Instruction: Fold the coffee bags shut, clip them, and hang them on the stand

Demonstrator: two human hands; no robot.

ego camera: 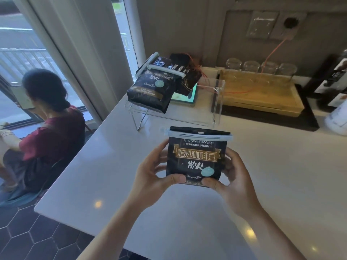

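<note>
I hold a black coffee bag (197,156) upright above the white counter, its label facing me. A pale blue clip (199,135) runs across its folded top. My left hand (154,175) grips the bag's left side and lower corner, and my right hand (231,177) grips its right side and lower corner. Farther back stands a clear acrylic stand (216,91). Two other black coffee bags (150,91) (187,79) rest at its left end, each with a white clip (165,70) across the top.
A wooden tray (262,98) with upturned glasses (251,67) sits on a dark mat at the back right. An orange cable (270,53) runs from a wall socket. A person (47,117) sits to the left by the window. The counter edge (75,166) runs diagonally left.
</note>
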